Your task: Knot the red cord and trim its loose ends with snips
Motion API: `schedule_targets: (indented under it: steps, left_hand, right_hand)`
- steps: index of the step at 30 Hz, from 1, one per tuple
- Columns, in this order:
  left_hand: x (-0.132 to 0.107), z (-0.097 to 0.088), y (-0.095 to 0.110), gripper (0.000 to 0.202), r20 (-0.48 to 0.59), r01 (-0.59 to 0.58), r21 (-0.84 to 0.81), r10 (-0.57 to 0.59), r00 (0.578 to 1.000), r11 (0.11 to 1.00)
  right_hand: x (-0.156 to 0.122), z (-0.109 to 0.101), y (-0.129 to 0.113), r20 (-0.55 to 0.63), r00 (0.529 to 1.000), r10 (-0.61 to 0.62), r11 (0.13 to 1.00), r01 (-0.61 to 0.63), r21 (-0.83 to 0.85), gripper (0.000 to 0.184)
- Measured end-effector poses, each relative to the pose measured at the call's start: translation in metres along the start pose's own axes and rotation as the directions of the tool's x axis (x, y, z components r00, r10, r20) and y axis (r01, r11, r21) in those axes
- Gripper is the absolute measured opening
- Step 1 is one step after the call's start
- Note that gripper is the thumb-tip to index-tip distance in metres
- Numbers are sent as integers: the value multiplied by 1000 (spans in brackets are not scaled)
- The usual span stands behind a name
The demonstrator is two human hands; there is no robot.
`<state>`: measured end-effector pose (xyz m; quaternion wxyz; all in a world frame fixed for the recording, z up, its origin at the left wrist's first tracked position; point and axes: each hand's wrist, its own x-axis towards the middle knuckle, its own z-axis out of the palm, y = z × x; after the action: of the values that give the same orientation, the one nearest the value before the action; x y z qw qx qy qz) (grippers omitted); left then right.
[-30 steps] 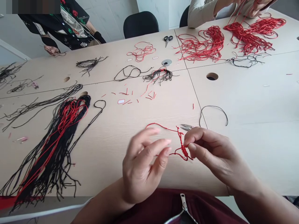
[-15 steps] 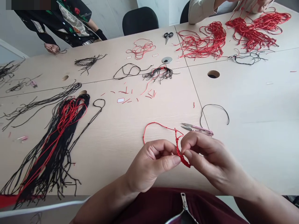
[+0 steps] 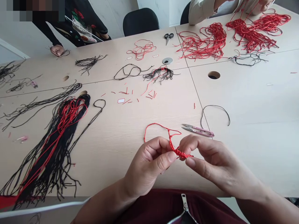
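A red knotted cord bracelet [image 3: 158, 127] loops over the pale wooden table [image 3: 257, 124] just in front of me. Its braided knot end is pinched between both hands. My left hand [image 3: 149, 165] grips it from the left with thumb and fingers curled. From the right, my right hand [image 3: 207, 161] pinches the same knot between thumb and forefinger. Small pink-handled thread snips [image 3: 198, 130] lie on the table just beyond my right hand.
A long bundle of black and red cords [image 3: 53, 140] lies at left. A black cord loop [image 3: 215, 112], red offcuts [image 3: 140, 93], scissors [image 3: 168, 36], red cord heaps [image 3: 210, 40] and a cable hole [image 3: 214, 75] lie farther off. Other people work at the far edge.
My left hand, open a second ago, has closed on the bracelet's knot. The knotted part has turned from hanging upright to lying level between both hands.
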<state>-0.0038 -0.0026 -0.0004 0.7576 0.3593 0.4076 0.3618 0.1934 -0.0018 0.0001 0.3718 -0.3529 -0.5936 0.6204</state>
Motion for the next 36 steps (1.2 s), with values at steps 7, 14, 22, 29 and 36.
schedule_targets:
  steps: [7, 14, 22, 29, 36]
  left_hand:
    - [0, -2, -2, 26, 32, 22, -19, -21, 999, 1000]
    - [1, -3, -6, 21, 98, -13, -76, 20, 995, 997]
    - [1, -3, -8, 20, 125, -15, -78, 24, 992, 997]
    - [2, -3, -8, 20, 121, -14, -96, 26, 992, 995]
    - [3, -1, -6, 22, 122, -9, -76, 18, 992, 997]
  right_hand:
    - [-1, 4, -2, -80, 992, -100, 991, 92, -98, 9]
    - [1, 9, 0, -131, 891, -435, 803, 319, -503, 16]
    - [-1, 11, 4, -113, 863, -492, 725, 335, -602, 17]
    - [0, 12, 6, -115, 858, -500, 713, 333, -616, 16]
    - [-1, 12, 6, -110, 865, -489, 728, 336, -597, 17]
